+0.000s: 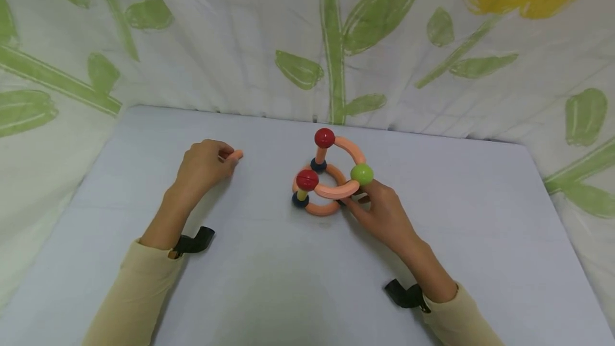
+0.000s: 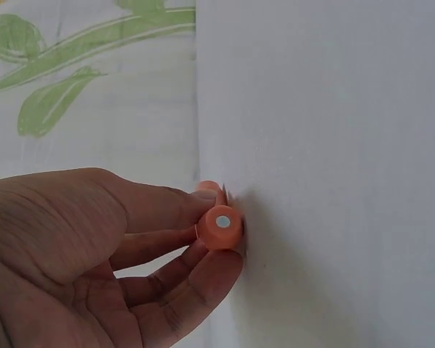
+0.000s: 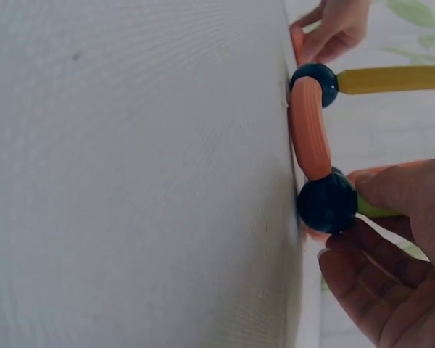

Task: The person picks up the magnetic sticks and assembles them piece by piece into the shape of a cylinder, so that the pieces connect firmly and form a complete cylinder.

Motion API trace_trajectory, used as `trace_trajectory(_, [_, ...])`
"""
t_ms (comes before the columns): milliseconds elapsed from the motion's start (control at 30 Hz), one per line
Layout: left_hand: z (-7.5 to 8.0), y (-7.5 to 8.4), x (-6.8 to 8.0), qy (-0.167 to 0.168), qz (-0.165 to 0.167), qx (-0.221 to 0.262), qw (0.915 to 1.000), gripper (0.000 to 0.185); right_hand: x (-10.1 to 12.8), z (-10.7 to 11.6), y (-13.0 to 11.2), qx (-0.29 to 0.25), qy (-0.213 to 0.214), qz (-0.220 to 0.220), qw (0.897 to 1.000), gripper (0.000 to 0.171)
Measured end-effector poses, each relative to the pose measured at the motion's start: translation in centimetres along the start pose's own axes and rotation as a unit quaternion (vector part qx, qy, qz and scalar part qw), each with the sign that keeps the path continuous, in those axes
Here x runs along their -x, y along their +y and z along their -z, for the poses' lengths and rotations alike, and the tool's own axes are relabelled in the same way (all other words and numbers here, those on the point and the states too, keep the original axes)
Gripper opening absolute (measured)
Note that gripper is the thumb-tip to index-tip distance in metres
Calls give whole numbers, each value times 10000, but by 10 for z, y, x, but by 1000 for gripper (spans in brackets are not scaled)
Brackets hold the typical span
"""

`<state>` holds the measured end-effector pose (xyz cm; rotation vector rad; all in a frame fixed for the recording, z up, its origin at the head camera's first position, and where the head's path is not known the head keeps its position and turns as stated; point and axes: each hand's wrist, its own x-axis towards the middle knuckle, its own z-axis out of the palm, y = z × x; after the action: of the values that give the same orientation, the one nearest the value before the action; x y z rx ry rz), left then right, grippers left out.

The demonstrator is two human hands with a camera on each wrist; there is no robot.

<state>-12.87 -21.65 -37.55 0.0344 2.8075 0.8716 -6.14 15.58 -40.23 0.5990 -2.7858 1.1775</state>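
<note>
My left hand point(image 1: 204, 167) pinches a curved orange rod point(image 2: 222, 230) low over the table, left of a ball-and-rod toy frame; a pale disc marks the rod's end. Three dark blue balls, one of them point(image 3: 326, 201) beside my right fingers, join curved orange rods point(image 1: 323, 209) into a ring on the table. Uprights, including a yellow rod point(image 3: 391, 80), carry two red balls point(image 1: 324, 138) and a green ball point(image 1: 362, 174). Curved orange rods point(image 1: 336, 191) link the top balls. My right hand point(image 1: 384, 215) pinches a green upright rod point(image 3: 375, 209) at the frame's right corner.
A white-covered table point(image 1: 269, 276) lies under both hands. Behind it hangs a white curtain point(image 1: 230, 41) painted with green leaves and a yellow flower. Black wrist mounts point(image 1: 194, 240) project from both forearms near the tabletop.
</note>
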Motion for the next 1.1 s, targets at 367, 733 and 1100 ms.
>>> trace_trajectory(367, [3,10,2,-149,-214,60,9996,46,2,4,-1,74,18,-29,10000,30])
trace_trajectory(733, [20,34,8,-546,-33,560,9969,63,-7,0,-4,123,-160,86,9998,33])
trace_trajectory(1100, [34,95,11,-447,-370,1358,9890,59,-10,-4,-5,38,-154,123,9998,29])
